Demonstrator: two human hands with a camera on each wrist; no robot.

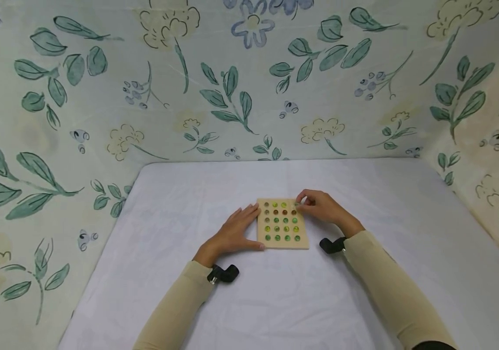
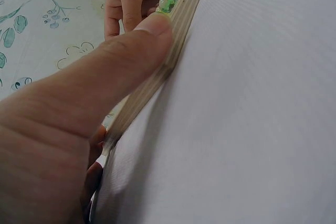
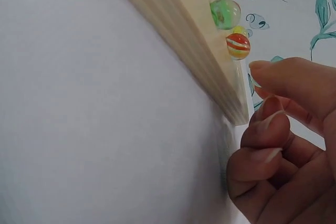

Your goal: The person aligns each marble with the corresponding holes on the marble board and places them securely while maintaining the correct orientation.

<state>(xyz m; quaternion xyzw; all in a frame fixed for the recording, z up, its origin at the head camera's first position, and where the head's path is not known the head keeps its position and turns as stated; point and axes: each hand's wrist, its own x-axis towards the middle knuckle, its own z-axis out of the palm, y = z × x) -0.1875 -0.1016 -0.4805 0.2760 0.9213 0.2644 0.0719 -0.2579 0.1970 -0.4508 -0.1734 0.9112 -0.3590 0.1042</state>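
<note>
A square wooden board (image 1: 304, 240) with rows of round hollows lies on the table, with glass marbles (image 1: 286, 220) sitting in them. My left hand (image 1: 235, 230) rests against the board's left side, its fingers fairly straight at the upper left and the thumb at the near left corner. At the far right corner, my right hand (image 1: 322, 206) pinches a small marble (image 1: 298, 203) between thumb and index finger; the fingers mostly hide it. In the right wrist view, an orange-striped marble (image 3: 238, 46) sits close to the right thumb, and the other fingers are curled.
A white cloth covers the table (image 1: 249, 301). Behind and beside it hangs a floral-patterned fabric (image 1: 249, 82). Black wrist cameras, left (image 1: 224, 273) and right (image 1: 332, 245), sit low beside the beige sleeves.
</note>
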